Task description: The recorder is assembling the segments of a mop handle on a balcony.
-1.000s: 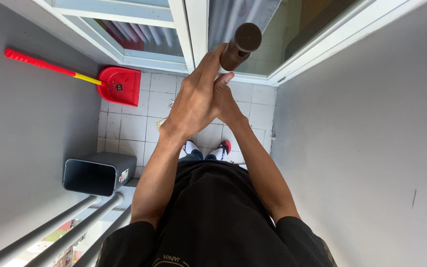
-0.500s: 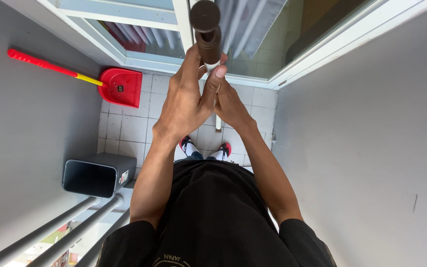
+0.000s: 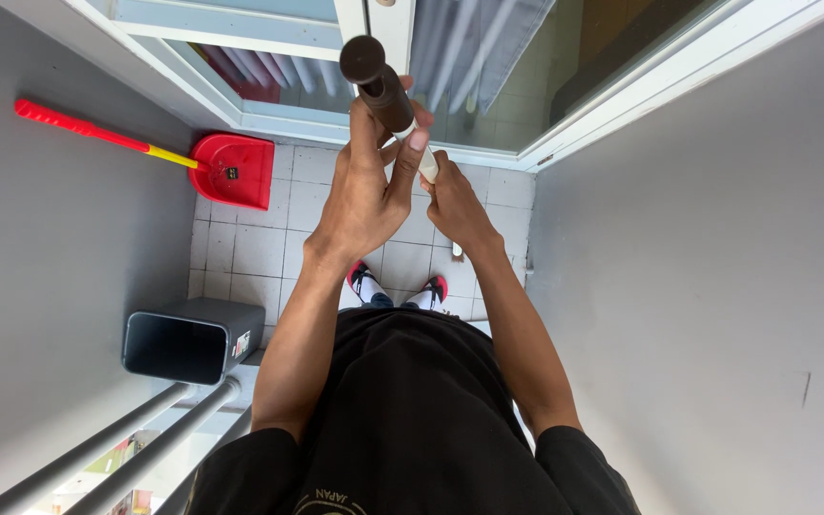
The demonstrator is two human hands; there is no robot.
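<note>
Both my hands grip a long pole held upright in front of me. Its dark brown grip end points toward the camera, and a white shaft runs down from it between my hands. My left hand wraps the pole just below the brown grip. My right hand holds the white shaft a little lower and to the right. The pole's lower end is hidden behind my hands. My feet in white socks and red-and-black sandals stand on the tiled floor below.
A red dustpan with a red-and-yellow handle leans at the left wall. A dark grey bin stands at lower left beside metal rails. White-framed glass doors lie ahead; grey walls close both sides.
The pole's brown top has swung from upper right to the left and tilted. My right hand has slid lower and rightward on the white shaft.
</note>
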